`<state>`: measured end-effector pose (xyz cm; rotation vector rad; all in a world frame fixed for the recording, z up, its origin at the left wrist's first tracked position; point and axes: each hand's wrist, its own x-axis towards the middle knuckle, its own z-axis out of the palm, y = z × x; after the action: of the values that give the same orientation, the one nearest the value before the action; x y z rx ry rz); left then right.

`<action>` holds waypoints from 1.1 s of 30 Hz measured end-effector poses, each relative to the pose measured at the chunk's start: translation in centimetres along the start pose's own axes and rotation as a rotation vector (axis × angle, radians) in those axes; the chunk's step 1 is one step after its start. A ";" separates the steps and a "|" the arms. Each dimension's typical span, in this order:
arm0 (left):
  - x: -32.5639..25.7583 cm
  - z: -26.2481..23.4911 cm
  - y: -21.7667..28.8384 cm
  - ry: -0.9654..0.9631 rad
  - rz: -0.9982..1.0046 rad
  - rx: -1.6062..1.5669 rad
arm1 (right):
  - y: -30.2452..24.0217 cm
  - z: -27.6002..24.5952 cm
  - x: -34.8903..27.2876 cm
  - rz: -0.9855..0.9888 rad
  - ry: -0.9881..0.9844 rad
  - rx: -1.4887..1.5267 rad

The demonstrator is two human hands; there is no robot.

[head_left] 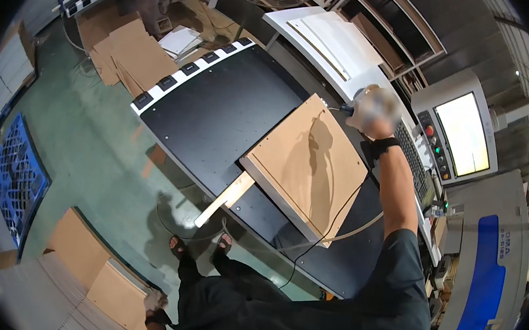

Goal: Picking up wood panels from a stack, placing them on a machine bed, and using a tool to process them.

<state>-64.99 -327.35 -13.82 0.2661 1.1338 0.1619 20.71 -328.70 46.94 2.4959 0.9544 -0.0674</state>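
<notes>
My right hand (379, 115) reaches over the far side of the black table (219, 104). It is smeared in the picture, so its fingers and any hold cannot be told. Beside it is a small black tool end (346, 109). Below the hand, a stack of light wood panels (289, 173) lies on the table, with the arm's shadow across the top one. A narrow pale wood strip (227, 199) juts from beneath the stack past the table edge. Low on the left, my left hand (155, 302), seemingly gloved, is closed at the corner of a brown panel (116, 296).
A control console with a lit screen (462, 135) stands right, beside a keyboard (411, 156). White boards (335, 42) rest on the far conveyor. A pale hose (360, 227) and black cable cross the panels. A blue pallet (18, 175) and cardboard sheets (126, 55) lie left.
</notes>
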 end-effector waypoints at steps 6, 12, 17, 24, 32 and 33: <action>-3.1 -1.6 -4.1 -0.033 -0.265 -0.416 | 4.8 3.6 -3.1 -0.013 0.061 0.013; 1.1 2.4 -1.1 -0.186 0.005 0.564 | 13.2 6.2 -11.7 0.276 -0.266 -0.024; 12.3 4.3 11.3 -0.535 0.295 0.857 | 11.7 8.5 -16.6 0.201 -0.189 0.098; 12.3 12.7 12.4 -0.342 -0.125 0.277 | 4.4 3.6 -32.3 0.252 -0.607 0.605; 4.6 10.4 4.1 0.037 0.097 0.338 | -10.8 8.0 -27.0 -0.112 -0.313 0.847; 1.9 16.2 5.8 0.054 0.007 0.408 | -11.5 8.5 -26.7 -0.140 -0.156 0.853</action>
<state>-49.42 -323.33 -7.33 0.6303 1.2140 -0.0592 -5.89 -341.45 40.19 3.0859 1.2040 -0.8640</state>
